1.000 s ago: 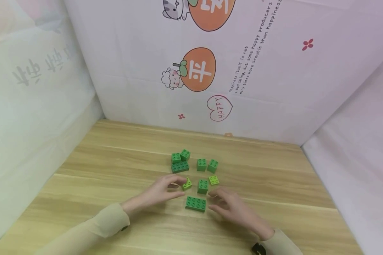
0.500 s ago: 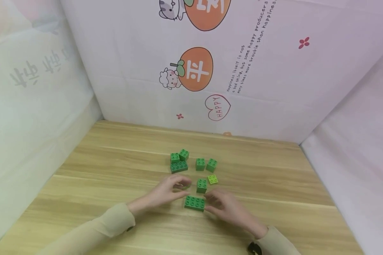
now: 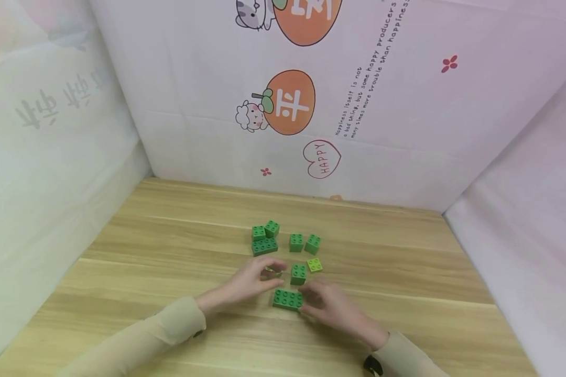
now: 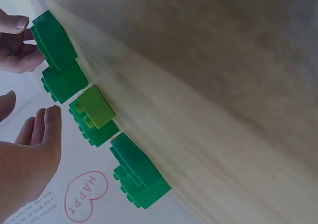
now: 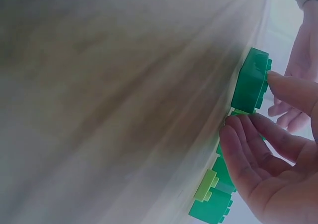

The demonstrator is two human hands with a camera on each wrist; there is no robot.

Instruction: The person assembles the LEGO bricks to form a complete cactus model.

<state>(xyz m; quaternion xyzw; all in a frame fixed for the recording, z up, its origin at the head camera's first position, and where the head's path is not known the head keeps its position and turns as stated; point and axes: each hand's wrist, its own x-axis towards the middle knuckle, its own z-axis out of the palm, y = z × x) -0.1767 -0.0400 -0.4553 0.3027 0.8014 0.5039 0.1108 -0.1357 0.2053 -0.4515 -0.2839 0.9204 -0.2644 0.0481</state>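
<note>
Hands since half a second ago: right hand (image 3: 336,310) sits slightly farther left, at the right end of the long green brick (image 3: 287,299); left hand (image 3: 249,281) is a touch farther right, over the left lime brick (image 4: 99,108).
Right grip: loosely bent, thumb and fingers apart; whether they press the brick, I cannot tell.
Left grip: wide, no brick visibly held; probably spread to leave room around the small brick.
Long brick: flat on the wooden table (image 3: 188,220), studs up, a steady pose leaving its sides reachable.
In the way: tall green brick (image 3: 298,274) stands just behind it, between the hands; left fingers partly hide the lime one.
Farther back: right lime brick (image 3: 314,265), right green pair (image 3: 296,242), dark green brick (image 3: 264,246) with left green pair (image 3: 258,233) behind.
</note>
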